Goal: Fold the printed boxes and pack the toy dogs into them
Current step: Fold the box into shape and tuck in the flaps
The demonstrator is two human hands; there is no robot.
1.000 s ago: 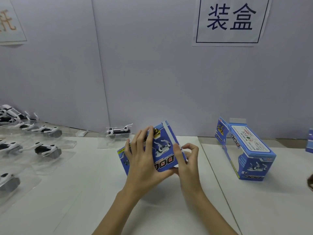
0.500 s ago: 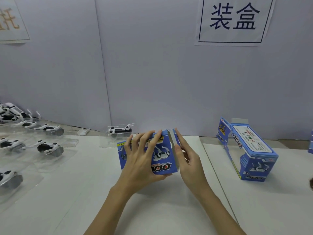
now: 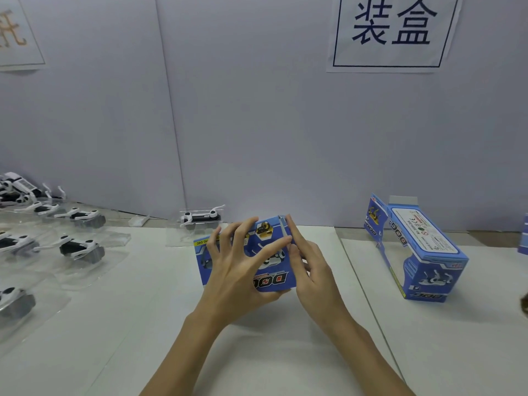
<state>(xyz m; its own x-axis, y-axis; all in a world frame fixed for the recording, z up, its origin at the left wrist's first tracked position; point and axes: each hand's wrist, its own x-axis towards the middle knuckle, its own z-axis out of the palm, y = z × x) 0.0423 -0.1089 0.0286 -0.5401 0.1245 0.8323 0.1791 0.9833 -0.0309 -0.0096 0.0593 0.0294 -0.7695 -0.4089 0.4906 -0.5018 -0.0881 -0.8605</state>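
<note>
A blue printed box [image 3: 271, 278] with a dog picture and upside-down "DOG" lettering stands on the white table in front of me. My left hand [image 3: 237, 270] grips it from the front, thumb under the bottom edge, fingers spread over the printed face. My right hand [image 3: 308, 267] lies flat against the box's right end, fingers straight on the end flap. A black and white toy dog [image 3: 200, 218] in clear plastic lies just behind the box. Several more toy dogs [image 3: 81, 248] in clear trays lie at the left.
A second blue box [image 3: 420, 252], folded with a window opening, stands at the right on the adjoining table. Another blue box edge [image 3: 524, 238] shows at the far right. A grey wall with a paper sign [image 3: 391, 32] stands behind.
The box was turned from tilted to upright. My right hand went from pinching the end flap to lying flat against the box's right end, and the flap has closed in.
</note>
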